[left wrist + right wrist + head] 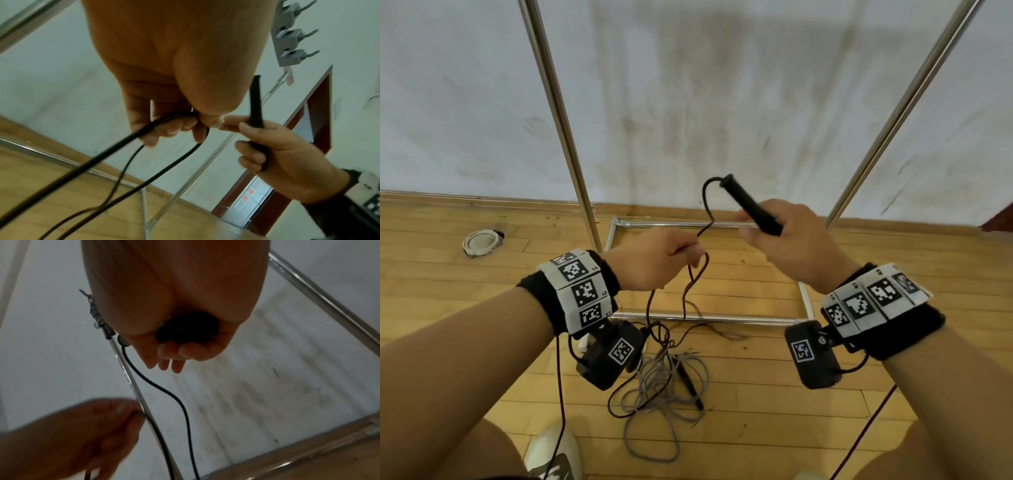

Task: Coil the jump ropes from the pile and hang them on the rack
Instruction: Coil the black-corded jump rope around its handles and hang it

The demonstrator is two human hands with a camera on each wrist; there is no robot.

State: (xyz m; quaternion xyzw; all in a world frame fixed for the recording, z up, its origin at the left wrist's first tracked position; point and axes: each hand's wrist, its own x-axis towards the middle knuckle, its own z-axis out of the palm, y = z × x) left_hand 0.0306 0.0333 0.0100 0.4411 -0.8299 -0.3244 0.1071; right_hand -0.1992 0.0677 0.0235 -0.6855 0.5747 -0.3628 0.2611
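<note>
My right hand (777,236) grips the black handle (751,205) of a jump rope, its top end tilted up and to the left. The black cord (705,200) curls out of that end and runs down to my left hand (664,257), which pinches it between thumb and fingers. Below the left hand the cord (115,146) hangs in loops toward the floor. In the right wrist view the handle's butt (187,329) shows inside my curled fingers. A pile of ropes (664,387), grey and dark cords with a second black handle (688,383), lies on the wooden floor between my arms.
A metal rack stands ahead against the white wall, with two slanted uprights (565,130) (893,116) and a rectangular base frame (709,320) on the floor. A coiled white rope (481,242) lies on the floor at left. My shoe (553,452) is at the bottom edge.
</note>
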